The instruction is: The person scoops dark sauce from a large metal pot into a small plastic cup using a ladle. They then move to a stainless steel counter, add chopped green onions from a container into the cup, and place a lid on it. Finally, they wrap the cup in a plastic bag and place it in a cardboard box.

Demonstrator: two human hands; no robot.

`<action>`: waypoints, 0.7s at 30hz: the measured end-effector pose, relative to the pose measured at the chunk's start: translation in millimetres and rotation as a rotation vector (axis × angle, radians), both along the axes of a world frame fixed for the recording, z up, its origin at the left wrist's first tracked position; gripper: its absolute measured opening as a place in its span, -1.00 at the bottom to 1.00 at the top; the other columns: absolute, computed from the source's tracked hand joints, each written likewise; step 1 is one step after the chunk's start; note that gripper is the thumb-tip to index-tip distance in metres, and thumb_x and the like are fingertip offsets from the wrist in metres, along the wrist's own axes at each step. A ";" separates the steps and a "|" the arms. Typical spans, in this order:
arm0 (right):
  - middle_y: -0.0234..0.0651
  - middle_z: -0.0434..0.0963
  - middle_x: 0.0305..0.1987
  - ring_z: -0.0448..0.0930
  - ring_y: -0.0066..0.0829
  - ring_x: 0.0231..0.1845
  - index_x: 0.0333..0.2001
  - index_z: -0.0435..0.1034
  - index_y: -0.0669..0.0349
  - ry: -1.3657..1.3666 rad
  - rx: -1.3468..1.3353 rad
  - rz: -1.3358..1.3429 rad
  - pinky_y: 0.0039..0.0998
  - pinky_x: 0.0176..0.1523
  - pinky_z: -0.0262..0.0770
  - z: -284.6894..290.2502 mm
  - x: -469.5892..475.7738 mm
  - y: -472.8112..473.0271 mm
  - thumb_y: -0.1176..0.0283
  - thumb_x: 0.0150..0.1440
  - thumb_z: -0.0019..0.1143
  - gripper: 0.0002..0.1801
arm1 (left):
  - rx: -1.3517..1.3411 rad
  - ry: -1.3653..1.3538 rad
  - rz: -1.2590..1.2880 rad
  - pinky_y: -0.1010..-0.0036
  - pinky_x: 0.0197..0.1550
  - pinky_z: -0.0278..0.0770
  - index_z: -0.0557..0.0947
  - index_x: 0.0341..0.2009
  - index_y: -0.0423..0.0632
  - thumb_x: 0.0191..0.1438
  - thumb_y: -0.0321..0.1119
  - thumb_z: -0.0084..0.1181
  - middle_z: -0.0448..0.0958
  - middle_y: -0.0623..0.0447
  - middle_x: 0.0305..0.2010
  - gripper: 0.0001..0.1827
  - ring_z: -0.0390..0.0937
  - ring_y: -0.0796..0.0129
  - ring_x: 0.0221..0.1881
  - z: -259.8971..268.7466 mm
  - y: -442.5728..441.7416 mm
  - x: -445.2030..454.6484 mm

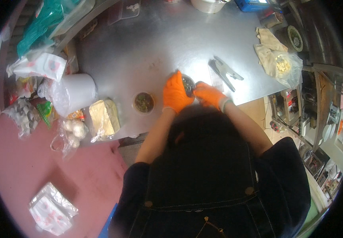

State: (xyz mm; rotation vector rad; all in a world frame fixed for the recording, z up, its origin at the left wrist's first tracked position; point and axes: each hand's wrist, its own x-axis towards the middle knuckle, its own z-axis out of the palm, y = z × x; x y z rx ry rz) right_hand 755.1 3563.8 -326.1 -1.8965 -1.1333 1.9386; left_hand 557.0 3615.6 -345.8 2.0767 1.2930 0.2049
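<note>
An orange glove covers my left hand [176,93], which grips the left side of a round container [188,85] with dark, greenish contents. On the container's right rim rests my right hand [210,94], also in an orange glove, its fingers bent; whether they pinch something small there is hidden. To the left, a second round container [143,102] holding dark liquid and green leafy pieces stands on the steel table [124,62]. A grey stapler-like hand tool [226,73] lies right of my hands, partly over a slip of paper [216,78].
At the left are a white plastic tub [77,92], a wrapped yellowish block [104,119] and a bag of whitish round items [74,131]. A clear bag with pale yellow pieces [284,67] lies by a beige cloth [266,58] at the right. A metal pot [208,6] stands at the far edge.
</note>
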 end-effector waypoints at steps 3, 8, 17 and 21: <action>-0.19 0.64 0.09 0.66 -0.20 0.08 0.04 0.57 0.04 -0.296 0.101 0.272 -0.24 0.13 0.61 11.1 -2.0 53.6 0.17 0.22 0.15 -0.64 | -0.060 0.084 0.144 0.07 0.49 0.22 0.05 0.54 -0.22 -0.21 0.05 0.53 0.22 -0.29 0.49 0.34 0.20 -0.19 0.47 17.1 -16.8 7.2; -0.03 0.60 0.22 0.57 -0.06 0.29 0.03 0.63 0.20 -0.652 0.430 0.549 -0.13 0.26 0.57 41.0 -31.2 107.2 0.08 0.27 0.02 -0.51 | -0.008 0.179 -0.092 0.02 0.52 0.17 0.04 0.54 -0.20 -0.25 0.03 0.58 0.16 -0.36 0.53 0.38 0.16 -0.28 0.51 13.2 -4.2 -6.7; -0.28 0.47 0.04 0.49 -0.43 -0.11 0.19 0.44 0.04 0.214 0.026 -0.153 -0.37 -0.03 0.52 -13.8 -6.5 -24.0 0.10 0.26 0.18 -0.52 | 0.012 0.122 0.041 0.08 0.42 0.33 0.09 0.51 -0.13 -0.26 0.00 0.55 0.26 -0.23 0.45 0.31 0.24 -0.19 0.42 4.4 -3.2 -9.7; -0.21 0.53 0.17 0.56 -0.20 0.15 0.06 0.55 0.06 -0.240 0.323 0.266 -0.27 0.16 0.53 -7.8 -14.0 14.0 0.13 0.18 0.17 -0.58 | -0.067 0.196 0.200 0.06 0.40 0.36 0.07 0.52 -0.13 -0.29 0.04 0.60 0.28 -0.25 0.43 0.37 0.26 -0.21 0.39 21.8 -17.0 4.4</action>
